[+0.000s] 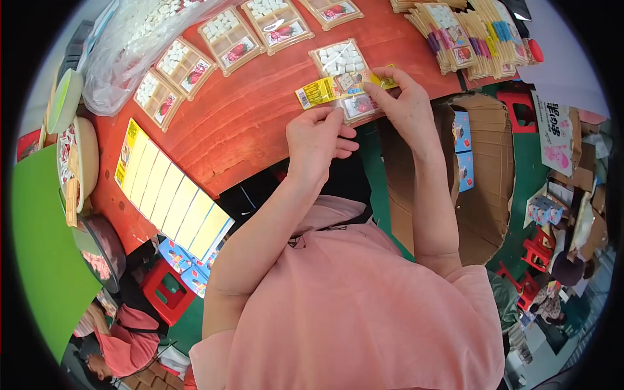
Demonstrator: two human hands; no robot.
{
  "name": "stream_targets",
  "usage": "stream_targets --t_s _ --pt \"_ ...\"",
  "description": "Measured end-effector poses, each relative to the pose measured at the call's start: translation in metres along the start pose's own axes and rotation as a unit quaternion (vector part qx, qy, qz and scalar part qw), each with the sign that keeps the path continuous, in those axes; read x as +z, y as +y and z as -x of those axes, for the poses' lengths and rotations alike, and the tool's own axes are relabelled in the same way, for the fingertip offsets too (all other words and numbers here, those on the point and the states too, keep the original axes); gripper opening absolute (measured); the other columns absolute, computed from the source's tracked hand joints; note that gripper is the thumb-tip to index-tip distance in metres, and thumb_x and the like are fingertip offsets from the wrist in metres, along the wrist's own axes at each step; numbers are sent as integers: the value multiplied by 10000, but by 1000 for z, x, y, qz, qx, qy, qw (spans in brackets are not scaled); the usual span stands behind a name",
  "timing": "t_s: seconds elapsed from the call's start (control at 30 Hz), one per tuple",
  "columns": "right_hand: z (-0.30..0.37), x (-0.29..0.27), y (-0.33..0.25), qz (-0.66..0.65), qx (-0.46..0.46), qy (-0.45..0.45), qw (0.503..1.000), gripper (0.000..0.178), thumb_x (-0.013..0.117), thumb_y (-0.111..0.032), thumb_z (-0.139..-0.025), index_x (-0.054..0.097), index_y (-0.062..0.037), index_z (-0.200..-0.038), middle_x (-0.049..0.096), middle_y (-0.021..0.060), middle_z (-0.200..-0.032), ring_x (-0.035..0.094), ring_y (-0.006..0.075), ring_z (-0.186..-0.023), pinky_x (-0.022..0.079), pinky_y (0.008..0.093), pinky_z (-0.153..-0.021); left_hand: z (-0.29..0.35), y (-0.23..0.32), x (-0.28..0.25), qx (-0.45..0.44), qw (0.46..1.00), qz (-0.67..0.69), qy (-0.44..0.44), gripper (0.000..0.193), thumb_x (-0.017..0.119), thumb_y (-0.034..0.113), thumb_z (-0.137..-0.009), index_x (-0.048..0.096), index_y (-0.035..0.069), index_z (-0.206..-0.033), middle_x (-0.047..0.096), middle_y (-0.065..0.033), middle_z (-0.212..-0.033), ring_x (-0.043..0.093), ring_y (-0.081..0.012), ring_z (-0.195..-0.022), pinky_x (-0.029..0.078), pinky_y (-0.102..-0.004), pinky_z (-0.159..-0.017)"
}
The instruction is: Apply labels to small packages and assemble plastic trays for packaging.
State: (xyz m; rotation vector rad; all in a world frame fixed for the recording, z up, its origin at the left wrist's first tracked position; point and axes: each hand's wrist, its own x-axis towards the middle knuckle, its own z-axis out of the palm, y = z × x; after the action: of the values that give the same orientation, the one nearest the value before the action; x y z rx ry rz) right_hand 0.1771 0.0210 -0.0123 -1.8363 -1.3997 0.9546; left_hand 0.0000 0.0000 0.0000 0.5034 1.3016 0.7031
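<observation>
At the near edge of the red table, a tray [342, 57] holds small white marshmallow-like pieces in its far part and a packet with a strawberry picture in its near part. Across its middle lies a yellow printed label strip [317, 93], sticking out on both sides. My right hand [408, 116] is closed on the strip's right part, its thumb pressing from above. My left hand [317, 144] pinches the tray's near left side by the strip with thumb and forefinger; its other fingers stretch out below. Fingers cover part of the tray's near end.
Several similar filled trays [231, 40] stand along the far side, beside a clear bag [123, 71] of white pieces. Overlapping yellow label strips [172, 195] lie at the left. Filled stick bundles [448, 39] sit far right. A cardboard box [484, 169] stands right of me; a person [130, 338] is lower left.
</observation>
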Motion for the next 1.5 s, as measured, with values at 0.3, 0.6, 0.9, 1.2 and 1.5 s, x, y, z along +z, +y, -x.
stream_targets --t_s 0.3,0.6,0.9,1.2,1.5 --pt "-3 -1 -5 68 -48 24 996 380 718 -276 -905 703 1 -1165 712 102 -862 639 134 -759 518 279 -702 17 -12 5 57 996 15 60 354 562 249 -1018 590 -48 -1208 708 -142 -866 695 -197 -621 546 -267 -546" --pt "-3 2 -6 118 -78 44 989 364 696 -275 -920 712 12 -1142 712 105 -855 636 136 -752 519 290 -684 38 -25 6 -18 984 178 10 449 544 296 -1041 509 -43 -1333 626 -226 -1228 705 -300 -1012 578 -369 -853" --pt "-11 -7 -18 36 7 -53 998 369 695 -267 -920 703 15 -1158 686 94 -794 609 128 -690 494 287 -607 22 -17 4 -45 941 326 -78 433 565 265 -1034 497 -49 -1325 614 -184 -1236 649 -311 -1122 489 -435 -984" --pt "-10 -5 -13 95 -73 -29 992 347 705 -252 -915 713 12 -1139 724 127 -892 651 155 -797 518 303 -737 14 -8 7 -5 981 195 8 384 603 262 -1012 489 -49 -1207 667 -201 -1048 733 -279 -819 602 -343 -729" --pt "2 7 -17 115 -45 35 992 324 712 -257 -915 721 14 -1094 731 126 -935 681 184 -847 520 311 -799 22 18 -18 98 981 -149 81 409 678 227 -960 517 -41 -1225 683 -132 -888 625 -154 -545 498 -259 -479"
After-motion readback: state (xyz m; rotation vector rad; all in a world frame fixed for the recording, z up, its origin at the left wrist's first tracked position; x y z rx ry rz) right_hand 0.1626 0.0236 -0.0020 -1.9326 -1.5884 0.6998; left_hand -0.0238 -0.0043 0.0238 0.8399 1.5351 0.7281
